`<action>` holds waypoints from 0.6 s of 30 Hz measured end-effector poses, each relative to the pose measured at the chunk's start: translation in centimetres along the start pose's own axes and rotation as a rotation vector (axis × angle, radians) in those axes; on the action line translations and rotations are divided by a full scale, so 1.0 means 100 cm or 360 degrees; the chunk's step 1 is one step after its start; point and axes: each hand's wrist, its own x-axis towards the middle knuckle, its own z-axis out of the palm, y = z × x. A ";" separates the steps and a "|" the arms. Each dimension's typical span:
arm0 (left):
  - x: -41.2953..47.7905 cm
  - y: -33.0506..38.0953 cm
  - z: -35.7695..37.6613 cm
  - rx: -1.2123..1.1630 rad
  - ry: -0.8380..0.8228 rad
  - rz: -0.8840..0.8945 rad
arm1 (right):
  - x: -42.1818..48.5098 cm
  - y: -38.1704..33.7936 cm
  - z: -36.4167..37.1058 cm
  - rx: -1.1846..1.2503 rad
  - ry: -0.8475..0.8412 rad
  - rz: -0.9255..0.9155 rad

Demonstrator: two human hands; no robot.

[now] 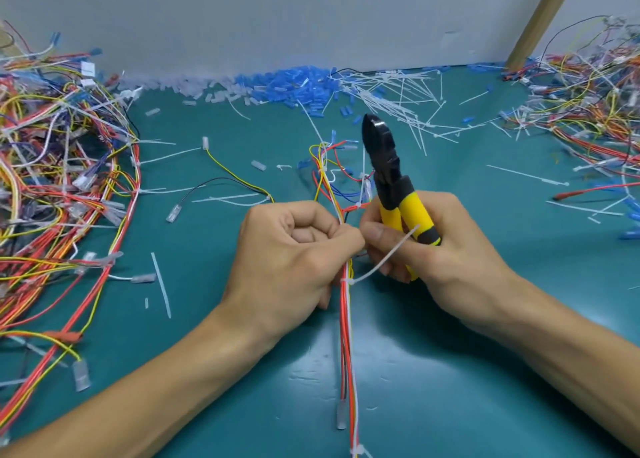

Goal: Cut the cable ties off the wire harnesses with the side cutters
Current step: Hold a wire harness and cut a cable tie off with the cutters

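In the middle of the teal rubber mat [450, 371]: a thin wire harness [347, 336] of red, white and yellow leads runs from the near edge straight away from the person. It passes up between both hands and fans into loose ends beyond them.
Left hand [291, 257]: the fingers are curled in, with thumb and forefinger pinching the wire harness just above its tie.
White nylon cable tie [347, 280]: it is cinched round the harness just below the left hand's thumb. Its long tail slants up to the right across the fingers of the right hand [440, 250] and ends against a yellow handle.
Second white tie [358, 451]: it sits round the same harness at the bottom edge of view.
Side cutters [386, 160]: they have a black steel head and yellow-and-black handles. The head points away from the person, leans left above the hands and is well clear of the tie. The jaws look closed, with nothing between them.
Right hand: it is wrapped round both handles of the side cutters, its thumb tip close to the left forefinger.
Left heap [52, 167]: tangled red, yellow, orange and white harnesses with clear terminal sleeves.
Right heap [588, 90]: a similar tangle lies at the far right.
Back edge: a drift of blue and clear plastic sleeves [294, 83] lies along the grey wall [277, 14]. Just right of it is a scatter of loose white ties [398, 90].
Far right corner: a wooden batten [540, 18] leans against the wall.
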 end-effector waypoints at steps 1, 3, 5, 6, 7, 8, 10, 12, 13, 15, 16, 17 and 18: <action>0.001 0.001 -0.001 -0.0032 0.0004 0.0012 | 0.001 -0.001 0.000 0.0066 0.0036 0.0027; 0.005 0.003 -0.004 -0.0099 0.0012 0.0042 | 0.003 -0.002 -0.003 0.0181 0.0106 0.0077; 0.010 0.003 -0.007 -0.0167 0.0010 0.0038 | 0.005 -0.003 -0.007 0.0261 0.0200 0.0122; 0.012 0.003 -0.009 -0.0198 0.0009 0.0019 | 0.005 -0.003 -0.010 0.0288 0.0263 0.0139; 0.014 0.002 -0.010 -0.0230 0.0013 -0.0015 | 0.005 -0.003 -0.012 0.0309 0.0324 0.0152; 0.017 0.002 -0.012 -0.0270 0.0019 -0.0057 | 0.005 -0.002 -0.015 0.0330 0.0370 0.0166; 0.020 0.003 -0.014 -0.0359 0.0011 -0.0144 | 0.004 -0.001 -0.017 0.0394 0.0387 0.0182; 0.022 0.004 -0.014 -0.0422 -0.0038 -0.0192 | 0.003 -0.001 -0.016 0.0477 0.0329 0.0152; 0.022 0.003 -0.013 -0.0445 -0.0071 -0.0201 | 0.003 -0.001 -0.014 0.0503 0.0278 0.0122; 0.021 0.003 -0.012 -0.0467 -0.0122 -0.0205 | 0.002 -0.002 -0.009 0.0506 0.0156 0.0056; 0.020 0.002 -0.011 -0.0473 -0.0137 -0.0201 | 0.001 -0.002 -0.007 0.0480 0.0105 0.0029; 0.019 0.003 -0.011 -0.0483 -0.0149 -0.0198 | 0.000 -0.002 -0.005 0.0436 0.0068 0.0007; 0.018 0.004 -0.011 -0.0498 -0.0160 -0.0199 | 0.000 -0.002 -0.004 0.0387 0.0046 -0.0011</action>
